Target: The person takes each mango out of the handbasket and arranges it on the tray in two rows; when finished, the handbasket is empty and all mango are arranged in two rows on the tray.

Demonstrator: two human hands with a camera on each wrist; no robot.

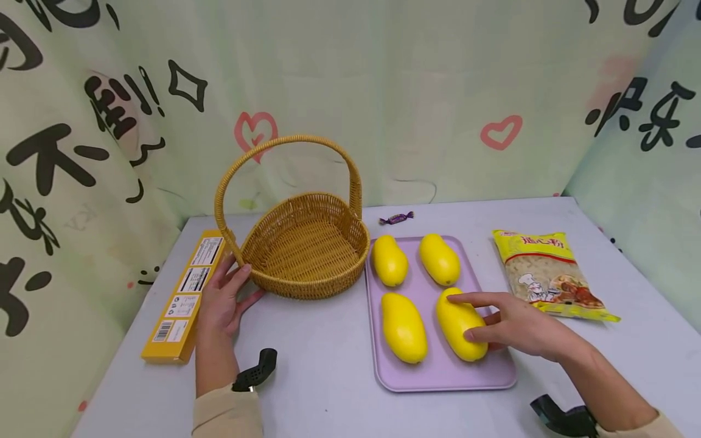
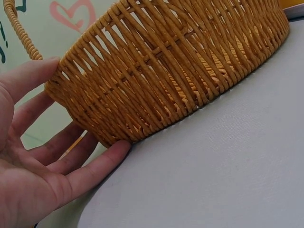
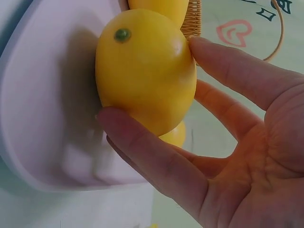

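Observation:
My left hand (image 1: 226, 298) holds the left side of a wicker basket (image 1: 312, 286) with a tall arched handle; in the left wrist view the thumb is at the rim and the little finger at the base. My right hand (image 1: 515, 322) grips a yellow mango (image 1: 457, 325), thumb on one side and fingers on the other, at the near right of a lilac tray (image 1: 438, 380). The right wrist view shows this mango (image 3: 142, 66) with a green stem spot. Three more mangoes lie on the tray: far left (image 1: 390, 260), far right (image 1: 440, 260) and near left (image 1: 404, 328).
A long yellow box (image 1: 183, 298) lies left of the basket, partly behind the left hand. Behind the tray is a purple wrapped candy (image 1: 397, 218). A yellow-and-clear food packet (image 1: 547, 274) lies right of the tray. A printed curtain (image 1: 427, 97) encloses the white table (image 1: 323, 365).

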